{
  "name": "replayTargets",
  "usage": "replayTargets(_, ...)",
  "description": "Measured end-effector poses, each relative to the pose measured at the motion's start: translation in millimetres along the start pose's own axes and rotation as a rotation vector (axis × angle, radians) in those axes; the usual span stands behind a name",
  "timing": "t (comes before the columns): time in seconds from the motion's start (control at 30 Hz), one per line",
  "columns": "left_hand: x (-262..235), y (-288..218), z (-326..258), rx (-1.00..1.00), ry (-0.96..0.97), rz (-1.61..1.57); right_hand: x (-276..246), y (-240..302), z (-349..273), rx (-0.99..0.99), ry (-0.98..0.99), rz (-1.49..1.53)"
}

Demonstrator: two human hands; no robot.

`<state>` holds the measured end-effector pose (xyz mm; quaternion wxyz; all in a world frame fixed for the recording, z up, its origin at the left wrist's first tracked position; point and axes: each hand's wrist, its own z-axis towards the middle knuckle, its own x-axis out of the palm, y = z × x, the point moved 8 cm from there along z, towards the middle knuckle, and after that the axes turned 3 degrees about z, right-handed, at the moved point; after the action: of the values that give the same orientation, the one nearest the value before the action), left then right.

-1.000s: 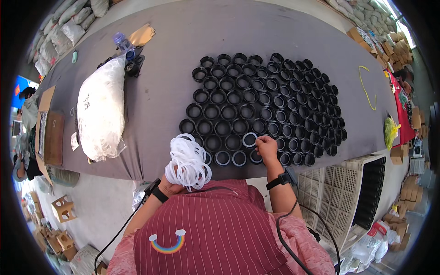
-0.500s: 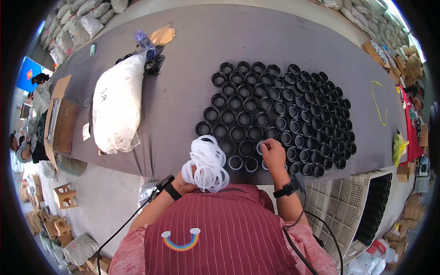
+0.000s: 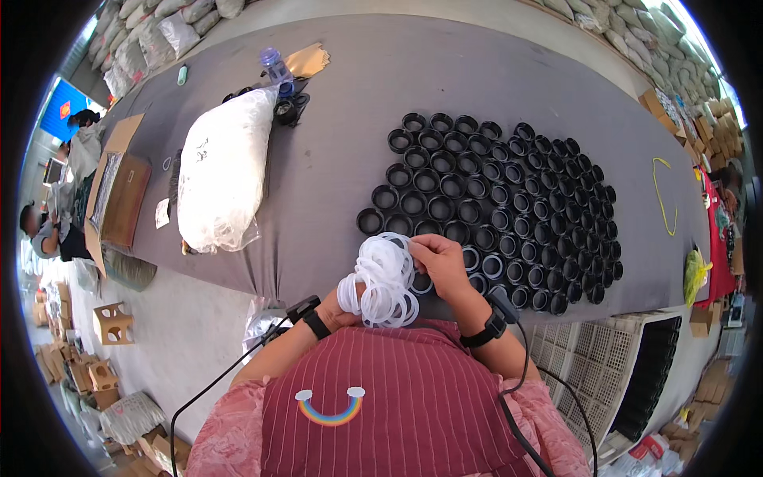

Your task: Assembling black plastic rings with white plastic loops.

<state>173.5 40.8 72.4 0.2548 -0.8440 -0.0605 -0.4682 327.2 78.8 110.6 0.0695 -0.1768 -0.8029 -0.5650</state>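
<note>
Bearing black rings, the grey table stands before sacks.

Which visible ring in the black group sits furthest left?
The black ring at its row's left end, just beyond the white rings in the left hand; all others visible there sit farther right.

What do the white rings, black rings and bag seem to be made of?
White rings: probably plastic or silicone, given their milky, slightly translucent look.
Black rings: likely glossy plastic, judging by their highlights; coated metal is possible.
Bag: apparently thin plastic film, with shiny creases and a see-through lower edge.
</note>
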Motion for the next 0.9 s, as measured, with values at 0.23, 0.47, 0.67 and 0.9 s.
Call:
replayTargets(0.23, -1, 1, -1, 0.006, 0.017, -0.062, -25, -4, 0, -0.045, -0.119, 0.220)
replayTargets(0.47, -3, 2, -6, 0.014, 0.017, -0.119, -55, -9, 1, 0.014, -0.159, 0.337)
replayTargets(0.67, -1, -8, -13, 0.117, 0.075, -0.093, -97, -27, 7, 0.015, -0.308, 0.188)
replayTargets(0.9, 8, -30, -29, 0.318, -0.058, 0.442, -140, -51, 11, 0.034, -0.387, -0.013)
